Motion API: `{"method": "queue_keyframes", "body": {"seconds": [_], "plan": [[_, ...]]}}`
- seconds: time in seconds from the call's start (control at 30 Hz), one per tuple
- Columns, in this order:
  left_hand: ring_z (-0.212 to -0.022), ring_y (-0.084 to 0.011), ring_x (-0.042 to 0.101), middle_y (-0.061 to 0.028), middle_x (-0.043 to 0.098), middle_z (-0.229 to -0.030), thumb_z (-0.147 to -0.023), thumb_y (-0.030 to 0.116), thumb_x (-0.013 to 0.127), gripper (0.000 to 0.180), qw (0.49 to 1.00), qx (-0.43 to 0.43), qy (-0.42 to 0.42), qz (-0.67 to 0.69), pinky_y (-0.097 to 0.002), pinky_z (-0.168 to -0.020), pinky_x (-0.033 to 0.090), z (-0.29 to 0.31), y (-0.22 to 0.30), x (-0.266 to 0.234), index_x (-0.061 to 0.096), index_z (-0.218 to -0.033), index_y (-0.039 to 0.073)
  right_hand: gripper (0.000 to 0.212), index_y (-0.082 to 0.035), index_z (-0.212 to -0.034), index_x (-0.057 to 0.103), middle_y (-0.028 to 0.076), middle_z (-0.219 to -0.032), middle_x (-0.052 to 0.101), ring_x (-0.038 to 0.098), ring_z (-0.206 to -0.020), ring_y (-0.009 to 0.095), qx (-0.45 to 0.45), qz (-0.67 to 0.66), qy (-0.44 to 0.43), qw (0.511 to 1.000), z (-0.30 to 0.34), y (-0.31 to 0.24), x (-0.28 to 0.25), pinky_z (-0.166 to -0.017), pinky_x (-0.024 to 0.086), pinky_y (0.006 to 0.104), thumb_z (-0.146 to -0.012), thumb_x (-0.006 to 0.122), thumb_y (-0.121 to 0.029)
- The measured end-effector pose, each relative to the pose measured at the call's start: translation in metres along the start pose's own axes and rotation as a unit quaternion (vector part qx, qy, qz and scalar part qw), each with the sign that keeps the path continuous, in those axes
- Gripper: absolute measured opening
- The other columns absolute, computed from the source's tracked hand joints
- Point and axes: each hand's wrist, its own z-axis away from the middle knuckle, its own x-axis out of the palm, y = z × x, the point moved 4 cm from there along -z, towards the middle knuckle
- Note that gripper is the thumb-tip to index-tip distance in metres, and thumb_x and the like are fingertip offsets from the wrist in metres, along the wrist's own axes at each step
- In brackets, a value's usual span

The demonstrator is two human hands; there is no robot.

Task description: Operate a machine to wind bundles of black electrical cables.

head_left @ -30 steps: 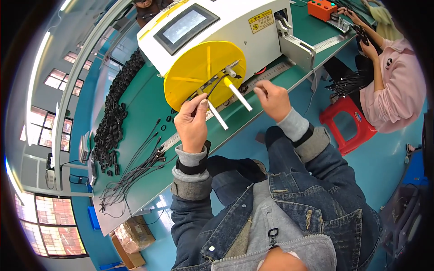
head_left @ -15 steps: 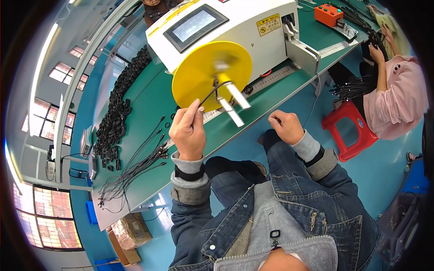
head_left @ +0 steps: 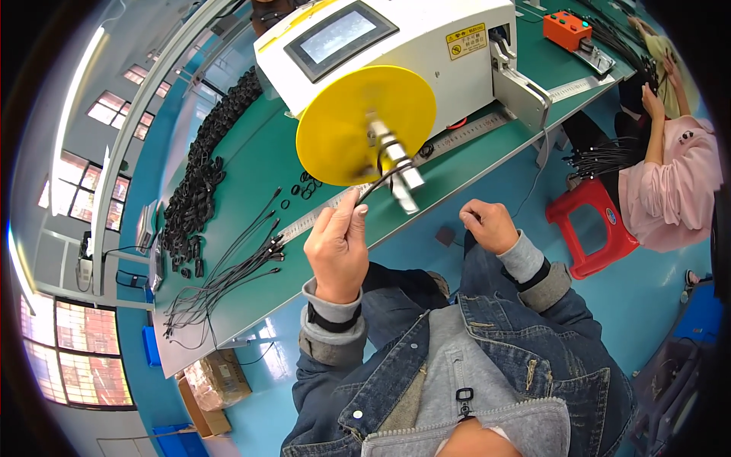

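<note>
A white winding machine (head_left: 415, 57) stands on the green table, with a round yellow disc (head_left: 335, 114) facing me. Metal prongs (head_left: 407, 177) stick out from the disc, blurred at their base. A black cable (head_left: 375, 186) runs from my left hand (head_left: 337, 255) to the prongs and loops around them. The thumb and fingers of that hand pinch the cable just in front of the disc's lower edge. Off the table's front edge, my right hand (head_left: 491, 227) is curled closed above my knee, with nothing visible in it.
Loose black cables (head_left: 221, 286) lie on the table (head_left: 251, 171) at left, beside a long pile of coiled cables (head_left: 186, 198). Small black rings and a steel ruler (head_left: 301, 226) are near the disc. An orange control box (head_left: 567, 29) sits far right; a person in pink sits near a red stool (head_left: 590, 255).
The prongs have turned, and the cable now wraps around them farther out. My left hand has moved right and slightly down, still pinching the cable. My right hand has shifted slightly.
</note>
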Motion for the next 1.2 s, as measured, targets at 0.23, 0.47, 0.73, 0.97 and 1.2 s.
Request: {"method": "queue_keyframes", "body": {"seconds": [0.23,0.47,0.73,0.97,1.2], "plan": [[-0.053,-0.0201,0.049,-0.0099,0.051,-0.067,-0.079,0.003,0.062,0.029,0.998,0.013,0.047,0.051,-0.0281,-0.05,0.041,0.004,0.006,0.027,0.06,-0.108,0.002,0.01,0.0,-0.078,0.059,0.008,-0.058,0.057,0.054,-0.051,0.014,0.021,-0.017,-0.022,0.999,0.001,0.003,0.001,-0.05,0.043,0.0264,-0.08,0.056,-0.009],[-0.061,-0.0217,0.052,-0.01,0.053,-0.076,-0.076,0.003,0.064,0.038,0.995,0.075,0.05,-0.052,-0.0294,-0.053,0.044,-0.001,0.026,0.038,0.056,-0.113,0.001,0.009,0.0,-0.083,0.059,0.007,-0.061,0.058,0.056,-0.054,0.012,-0.056,-0.082,0.042,0.994,-0.02,-0.058,-0.018,-0.051,0.044,0.0247,-0.08,0.06,-0.008],[-0.072,-0.0239,0.054,-0.0101,0.054,-0.08,-0.071,0.008,0.069,0.035,0.986,0.108,0.05,-0.118,-0.0317,-0.057,0.045,-0.011,0.043,0.033,0.061,-0.103,0.001,0.024,0.0,-0.097,0.056,0.007,-0.069,0.062,0.059,-0.061,0.009,-0.133,-0.136,0.095,0.977,-0.041,-0.1,-0.022,-0.053,0.047,0.0218,-0.076,0.067,-0.004],[-0.07,-0.0242,0.053,-0.0087,0.054,-0.081,-0.069,0.007,0.07,0.028,0.982,0.135,0.065,-0.116,-0.0332,-0.061,0.045,-0.006,0.043,0.032,0.064,-0.095,0.001,0.026,-0.001,-0.097,0.057,0.007,-0.075,0.064,0.062,-0.066,0.009,-0.17,-0.174,0.17,0.955,-0.043,-0.107,-0.017,-0.057,0.049,0.0213,-0.074,0.067,0.002],[-0.068,-0.0252,0.055,-0.0107,0.056,-0.079,-0.068,0.003,0.069,0.02,0.998,0.044,-0.041,-0.012,-0.0336,-0.059,0.045,-0.026,0.032,0.017,0.063,-0.086,0.002,0.022,0.001,-0.095,0.057,0.007,-0.078,0.064,0.062,-0.07,0.01,-0.18,-0.167,0.167,0.955,-0.043,-0.107,-0.016,-0.06,0.051,0.0216,-0.075,0.065,0.006]]}}
